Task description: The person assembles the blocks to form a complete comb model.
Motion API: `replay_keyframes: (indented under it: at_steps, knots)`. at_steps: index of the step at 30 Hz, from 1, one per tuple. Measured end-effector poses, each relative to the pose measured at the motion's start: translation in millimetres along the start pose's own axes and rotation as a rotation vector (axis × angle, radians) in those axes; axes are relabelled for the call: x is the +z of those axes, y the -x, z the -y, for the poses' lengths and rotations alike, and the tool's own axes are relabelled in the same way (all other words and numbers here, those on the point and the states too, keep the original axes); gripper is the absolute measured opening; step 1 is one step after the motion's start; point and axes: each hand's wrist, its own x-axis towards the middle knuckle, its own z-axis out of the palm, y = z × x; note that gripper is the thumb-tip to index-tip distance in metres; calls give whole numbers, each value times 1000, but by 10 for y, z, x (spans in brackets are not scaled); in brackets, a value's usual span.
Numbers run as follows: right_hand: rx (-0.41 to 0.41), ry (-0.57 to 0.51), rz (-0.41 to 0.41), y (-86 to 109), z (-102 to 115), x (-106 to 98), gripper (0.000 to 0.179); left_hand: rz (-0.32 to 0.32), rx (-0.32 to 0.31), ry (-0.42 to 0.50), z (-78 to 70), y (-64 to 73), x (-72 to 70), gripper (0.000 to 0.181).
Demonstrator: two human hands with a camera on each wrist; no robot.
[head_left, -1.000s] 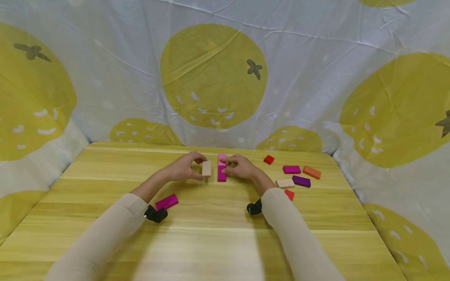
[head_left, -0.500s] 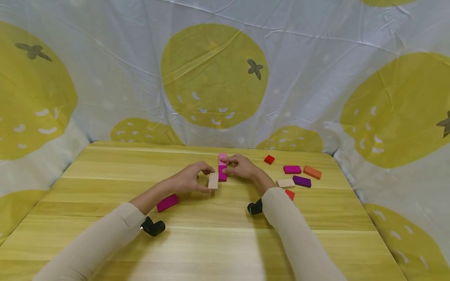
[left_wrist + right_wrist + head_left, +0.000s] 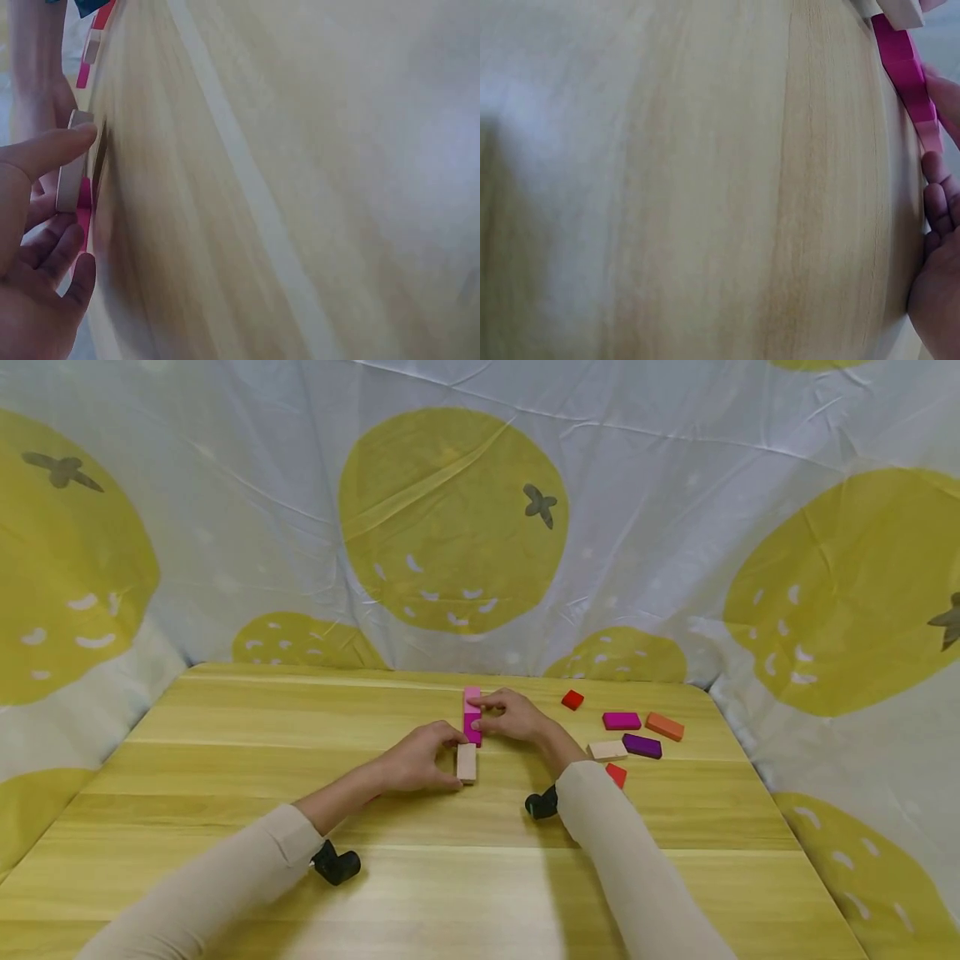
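A beige wooden block [image 3: 467,763] is pinched between the thumb and fingers of my left hand [image 3: 416,762]. It sits at the near end of a row made of a magenta block [image 3: 471,728] and a light pink block [image 3: 471,695]. In the left wrist view the beige block [image 3: 71,169] looks raised above the table, with a shadow below. My right hand [image 3: 517,717] holds the row from its right side, thumb at the magenta block and a finger on the light pink one. The right wrist view shows the magenta block [image 3: 904,64] beside the thumb.
Right of my right hand lie a small red block [image 3: 573,699], a magenta block [image 3: 622,721], an orange block [image 3: 665,727], a purple block [image 3: 642,746], a beige block [image 3: 607,750] and another red block [image 3: 617,775]. A patterned cloth [image 3: 637,568] hangs behind the wooden table [image 3: 465,893].
My left hand has brought the beige block nearer and to the right, from beside the row to its near end. The left arm now covers the magenta block at left. My right hand stays put.
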Motion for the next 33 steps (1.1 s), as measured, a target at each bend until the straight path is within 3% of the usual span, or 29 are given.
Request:
replay_keyframes:
  at_steps: [8,18,33]
  knots:
    - [-19,40,-26,-15,-17,20,53,-40,-35,-71,-31,-38,63,62]
    - [30,34,-15,-35,-10,18,54,-28,-51,-102,-31,-84,65,55]
    - [31,30,-7,-17,26,-1,54,-32,-73,-146,-26,-88,80,53]
